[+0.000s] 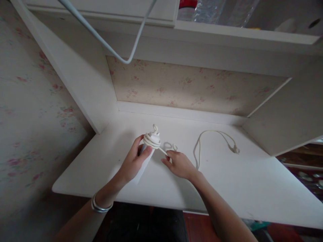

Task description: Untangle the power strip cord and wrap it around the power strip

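My left hand [135, 158] is wrapped around a long white device [145, 166], its thumb pressing near the top end. The device stands tilted above the desk, and its exact kind does not show. Several turns of white power cord [152, 141] are wound around its top end, with a small loop sticking up. A short taut stretch of that cord runs to my right hand [179, 163], which pinches it between thumb and fingers. More cord lies in a curve on the desk to the right, ending in a plug [236, 149].
A white desk [156, 188] spans the view, with side panels [75, 67] and a flowered back wall [186, 82]. Overhead are a shelf [242, 33] with clear plastic containers and a bent pale rod [127, 60] hanging low.
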